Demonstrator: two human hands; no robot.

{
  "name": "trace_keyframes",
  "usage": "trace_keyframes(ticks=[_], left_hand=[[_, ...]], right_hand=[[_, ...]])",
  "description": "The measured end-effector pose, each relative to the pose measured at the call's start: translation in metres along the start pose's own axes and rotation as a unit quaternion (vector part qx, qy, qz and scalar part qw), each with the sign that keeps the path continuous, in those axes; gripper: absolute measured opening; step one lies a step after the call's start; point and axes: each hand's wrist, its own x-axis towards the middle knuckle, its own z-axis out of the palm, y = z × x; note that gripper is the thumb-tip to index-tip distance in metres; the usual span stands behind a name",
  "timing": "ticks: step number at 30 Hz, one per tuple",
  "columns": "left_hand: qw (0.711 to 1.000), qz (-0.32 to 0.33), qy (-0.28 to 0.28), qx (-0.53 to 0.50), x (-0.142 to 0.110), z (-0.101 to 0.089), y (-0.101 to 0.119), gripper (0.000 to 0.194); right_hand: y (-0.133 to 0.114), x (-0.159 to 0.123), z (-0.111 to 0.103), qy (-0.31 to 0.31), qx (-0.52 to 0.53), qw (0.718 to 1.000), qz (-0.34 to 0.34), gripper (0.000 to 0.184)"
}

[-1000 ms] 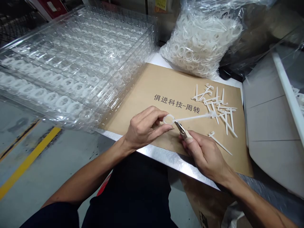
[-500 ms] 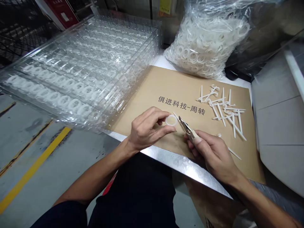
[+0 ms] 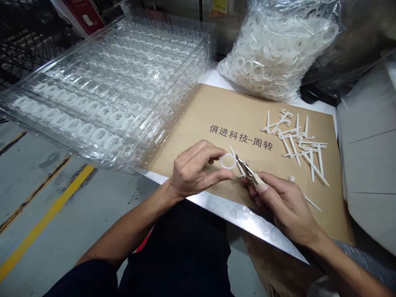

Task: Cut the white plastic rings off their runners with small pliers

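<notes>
Between thumb and fingers, my left hand (image 3: 198, 168) holds a white plastic ring (image 3: 228, 161) upright above the cardboard. A thin white sprue (image 3: 234, 153) stands off the ring's right side. My right hand (image 3: 283, 202) is wrapped round a pair of side cutters (image 3: 247, 170) with pale handles. The cutters' jaws point up and left and are at the sprue beside the ring; whether the blades touch it I cannot tell. Several cut-off white sprues (image 3: 305, 144) lie in a loose pile on the cardboard sheet (image 3: 185, 128), right of the printed characters.
Clear plastic trays (image 3: 108, 86) with rows of white rings are stacked at the left. A clear bag (image 3: 278, 53) full of rings stands at the back. One loose sprue (image 3: 313, 203) lies near my right hand. A grey-white panel (image 3: 371, 156) stands at the right.
The cutters' jaws have moved closer to the ring, onto the sprue at its right side. More of the sprue's lower end now shows. The whole view has shifted slightly.
</notes>
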Motion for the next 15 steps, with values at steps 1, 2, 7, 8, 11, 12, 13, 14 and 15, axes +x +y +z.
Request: trace_keyframes(ticks=[1,2,7,8,11,12,13,14,15], left_hand=[[1.0,0.003,0.0,0.002,-0.0002,0.0,0.0001,0.029],[1.0,0.006,0.001,0.005,-0.0003,0.0,0.0002,0.029],[1.0,0.014,0.002,0.02,0.0001,-0.0001,0.0006,0.029],[1.0,0.013,0.0,0.023,0.0002,-0.0002,0.0006,0.03],[1.0,0.011,-0.004,0.027,0.0,-0.0005,0.0005,0.03],[1.0,0.012,-0.005,0.029,-0.0001,-0.0005,0.0005,0.03],[0.999,0.013,-0.004,0.029,-0.0003,-0.0005,0.0005,0.03],[0.999,0.015,-0.004,0.03,-0.0004,-0.0004,0.0004,0.03],[0.999,0.016,-0.004,0.031,-0.0006,-0.0002,0.0004,0.029]], right_hand=[[0.0002,0.0,0.0,-0.001,0.0,1.0,0.001,0.038],[0.0006,0.0002,0.0001,-0.001,0.0,1.0,0.001,0.037],[0.0016,0.0011,0.0001,-0.001,-0.006,1.0,-0.007,0.035],[0.0011,0.0011,0.0,-0.001,-0.007,1.0,-0.011,0.035],[-0.0014,0.0012,-0.0003,0.002,-0.012,1.0,-0.021,0.035],[-0.0021,0.0012,-0.0003,0.003,-0.013,1.0,-0.023,0.034],[-0.0027,0.0013,-0.0003,0.004,-0.014,1.0,-0.023,0.034],[-0.0031,0.0014,-0.0001,0.005,-0.014,1.0,-0.023,0.034],[-0.0032,0.0015,0.0,0.006,-0.014,1.0,-0.023,0.033]])
